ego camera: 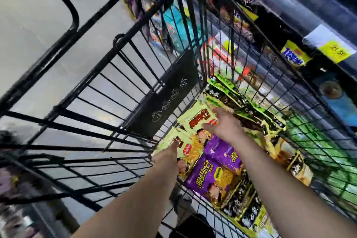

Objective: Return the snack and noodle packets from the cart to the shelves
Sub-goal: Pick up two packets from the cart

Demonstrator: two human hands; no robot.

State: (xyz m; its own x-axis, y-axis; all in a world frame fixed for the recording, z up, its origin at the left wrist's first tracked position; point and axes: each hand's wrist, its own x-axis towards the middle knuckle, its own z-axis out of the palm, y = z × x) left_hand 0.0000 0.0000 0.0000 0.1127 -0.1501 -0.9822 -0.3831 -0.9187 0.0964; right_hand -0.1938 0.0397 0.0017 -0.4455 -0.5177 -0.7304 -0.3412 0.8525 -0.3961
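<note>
Far left, it's bare floor (29, 15) and the black wire cart (92, 75), its side bars running across our view. Next to the right comes the black flap (166, 96) with the round white symbols, standing against the near end of the basket.

Now the hands. The left grip (173, 146) is down at the left edge of the pile, fingertips touching a yellow packet (197, 116). It's foreshortened and blurred, so we cannot tell whether it is pinching or only resting there. Just to the right and a little farther in, the right grip (222, 123) has its fingers spread apart, flat over the same yellow packet and clamped on nothing.

And the load? Plenty of it. A purple packet (212, 176) lies between the two forearms, partly over another yellow one. To the right, green-and-black noodle packets (251, 112) are stacked along the cart's right wall, with more dark packets nearer us. We'd judge the basket floor well covered.

Far right, through the wire, are the shelves (280, 7), stocked with bright bags and carrying a yellow price label (336, 48) on the edge.

Our call is that this job is early or mid-way at best. Every packet we can see in the basket has yet to go back, nothing is lifted clear, and the yellow one looks next in line.
</note>
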